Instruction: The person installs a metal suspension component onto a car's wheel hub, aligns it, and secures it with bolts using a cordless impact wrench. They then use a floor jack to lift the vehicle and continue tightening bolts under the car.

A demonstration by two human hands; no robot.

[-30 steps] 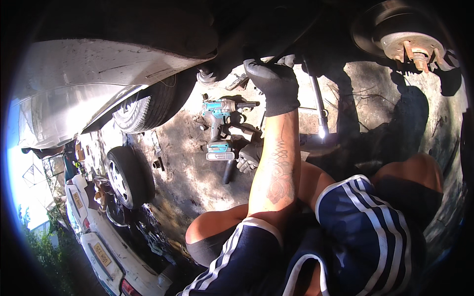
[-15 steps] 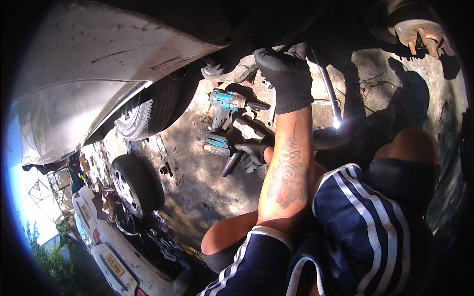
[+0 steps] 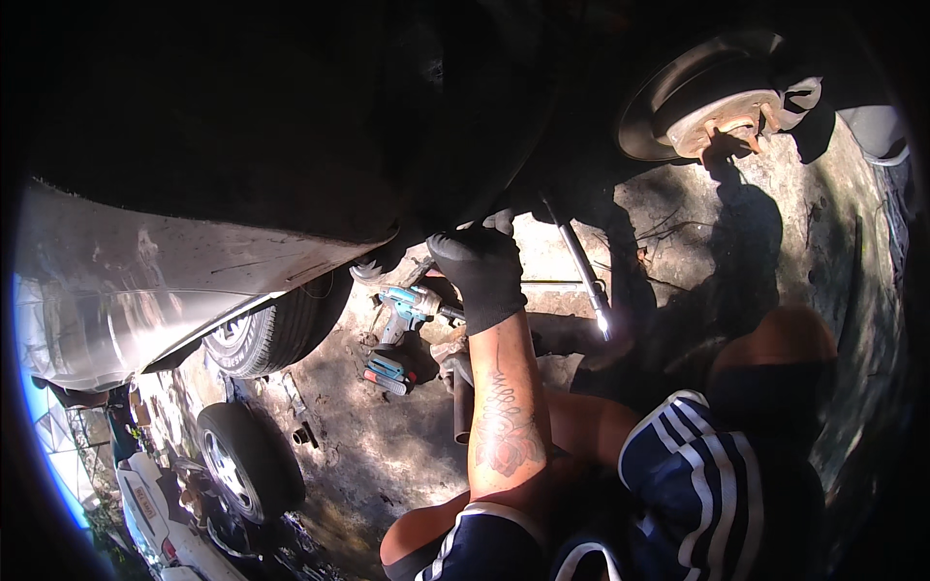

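Note:
My left hand (image 3: pixel 477 276), in a dark knit glove, reaches up under the shaded car body. Its fingers are curled closed, and whatever they grip is lost in shadow. Close to it, a long shiny metal bar (image 3: pixel 578 259) slants down to a bright end; whether the hand touches it is unclear. Crossing beneath my tattooed left forearm, my right hand (image 3: pixel 452 360), also gloved, is closed around a dark tube-shaped piece (image 3: pixel 464 412). That hand is partly hidden by the forearm. Beside it lies a teal cordless impact wrench (image 3: pixel 407 308) on the ground.
A bare wheel hub with rusty studs (image 3: pixel 728 124) hangs at upper right. The light car body panel (image 3: pixel 194 276) fills the left, above a fitted tyre (image 3: pixel 269 339). A loose wheel (image 3: pixel 250 465) stands farther left, near a white vehicle (image 3: pixel 160 528). A small ring-shaped part (image 3: pixel 303 436) lies on the ground.
The view has tilted, so the scene sits lower and farther left, with more dark underbody showing. My right hand is now nearer the impact wrench, tucked behind my left forearm.

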